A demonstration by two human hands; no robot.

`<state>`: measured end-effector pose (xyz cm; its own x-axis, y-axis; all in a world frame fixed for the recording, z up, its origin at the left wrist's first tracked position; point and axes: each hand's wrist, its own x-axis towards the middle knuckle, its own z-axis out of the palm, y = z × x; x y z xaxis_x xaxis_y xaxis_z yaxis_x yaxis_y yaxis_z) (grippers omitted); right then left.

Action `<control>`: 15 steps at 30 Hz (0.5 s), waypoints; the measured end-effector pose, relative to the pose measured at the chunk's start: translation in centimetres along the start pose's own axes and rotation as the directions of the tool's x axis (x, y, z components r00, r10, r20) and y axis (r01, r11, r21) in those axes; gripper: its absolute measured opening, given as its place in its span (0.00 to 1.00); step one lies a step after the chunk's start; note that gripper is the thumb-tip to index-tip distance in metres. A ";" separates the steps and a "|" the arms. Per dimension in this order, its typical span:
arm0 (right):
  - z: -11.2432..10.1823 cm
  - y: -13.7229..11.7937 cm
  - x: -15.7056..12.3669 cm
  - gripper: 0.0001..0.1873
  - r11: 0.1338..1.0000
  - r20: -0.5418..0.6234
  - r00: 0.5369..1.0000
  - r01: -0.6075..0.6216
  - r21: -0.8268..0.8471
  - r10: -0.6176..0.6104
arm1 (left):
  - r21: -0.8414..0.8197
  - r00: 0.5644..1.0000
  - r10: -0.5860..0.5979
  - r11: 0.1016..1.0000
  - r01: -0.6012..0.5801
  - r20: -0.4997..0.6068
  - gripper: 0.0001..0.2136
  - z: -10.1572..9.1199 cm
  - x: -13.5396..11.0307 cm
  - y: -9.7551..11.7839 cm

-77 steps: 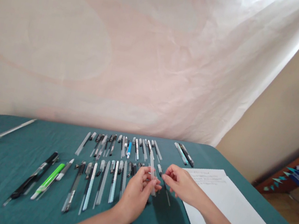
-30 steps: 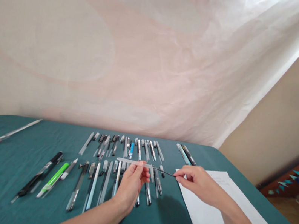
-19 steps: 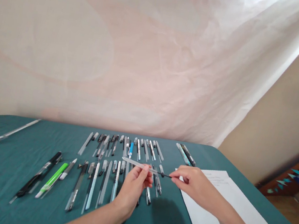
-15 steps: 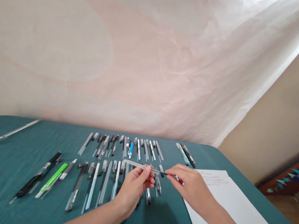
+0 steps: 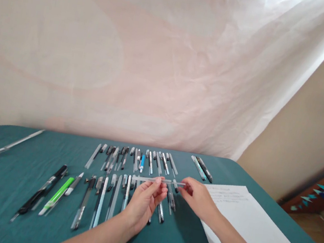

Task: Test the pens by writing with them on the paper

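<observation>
My left hand (image 5: 146,202) pinches a clear pen barrel (image 5: 141,179) between thumb and fingers, held level above the table. On its right, my right hand (image 5: 198,197) grips the end of a thin translucent pen refill (image 5: 178,183). The refill's other end lines up with the barrel and seems to be partly inside it. Under and around the hands lie rows of taken-apart pens: a light blue barrel (image 5: 101,200), a black and clear barrel (image 5: 85,200) and a clear pen part (image 5: 160,212). My left hand hides some of them.
White printed paper (image 5: 258,233) lies at the right. A green pen (image 5: 58,195) and a black pen (image 5: 41,190) are on the left, with a long thin stick (image 5: 8,147) farther out. Two pens (image 5: 200,168) lie at the back right. A pale curtain (image 5: 147,61) hangs behind.
My right hand has shifted slightly left and down. The refill's dark part, bare between the hands before, no longer shows there; its translucent end does. My left hand stays nearly in place.
</observation>
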<state>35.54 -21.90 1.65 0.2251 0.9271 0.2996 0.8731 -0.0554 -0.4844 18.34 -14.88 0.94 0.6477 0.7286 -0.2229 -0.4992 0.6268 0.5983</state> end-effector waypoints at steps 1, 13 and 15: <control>0.6 0.2 -0.1 0.07 0.999 0.023 1.000 -0.003 -0.032 0.004 | -0.010 1.000 -0.005 1.000 0.005 0.000 0.06 0.0 0.0 0.0; 1.9 0.5 -0.4 0.06 0.978 0.075 0.997 -0.021 -0.207 0.037 | -0.086 0.997 -0.059 0.994 0.063 0.041 0.07 0.1 -0.3 0.3; 2.1 0.5 -0.4 0.07 0.974 0.071 0.997 -0.017 -0.224 0.033 | -0.085 0.997 -0.063 0.994 0.067 0.047 0.07 0.1 -0.2 0.3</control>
<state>34.96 -21.55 -0.39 0.2229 0.9488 0.2239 0.9439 -0.1526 -0.2928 18.12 -14.92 1.24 0.7038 0.6741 -0.2239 -0.5023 0.6952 0.5141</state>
